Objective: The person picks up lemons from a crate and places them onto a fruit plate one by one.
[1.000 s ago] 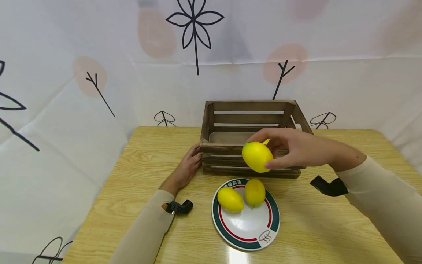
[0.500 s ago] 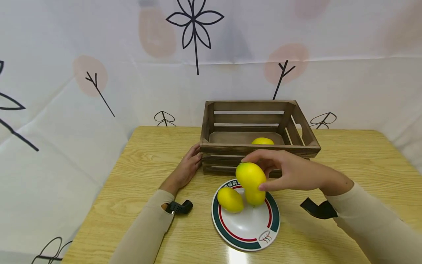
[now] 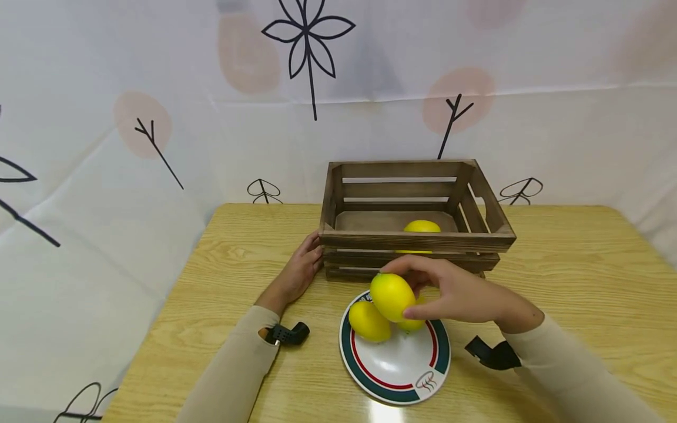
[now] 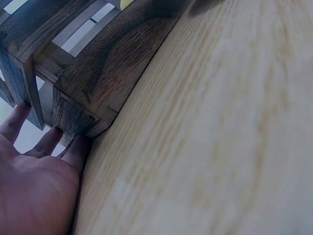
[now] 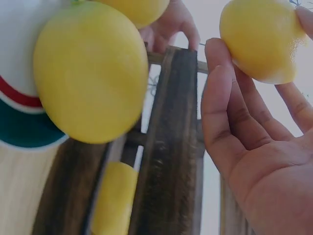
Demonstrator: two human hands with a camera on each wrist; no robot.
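My right hand [image 3: 439, 288] pinches a yellow lemon [image 3: 392, 297] between thumb and fingertips, holding it above the plate [image 3: 391, 392]. In the right wrist view the held lemon [image 5: 261, 39] sits at the fingertips, off the palm. Two more lemons rest on the plate: one at the left [image 3: 368, 322], and one partly hidden behind the held lemon [image 3: 412, 323]. My left hand [image 3: 300, 267] touches the near left corner of the wooden crate [image 3: 418, 239], fingers extended against its slats in the left wrist view. Inside the crate lies another lemon [image 3: 422, 226], partly covered by the front slat.
The crate stands at the back of the wooden table [image 3: 238, 247], just behind the white plate with its green and red rim. A patterned cloth [image 3: 381, 129] hangs behind the table. Black bands [image 3: 290, 333] are worn at both wrists.
My right hand has moved from the crate's front down and left to over the plate, still holding its lemon. The lemon in the crate has come into fuller view. My left hand stays put.
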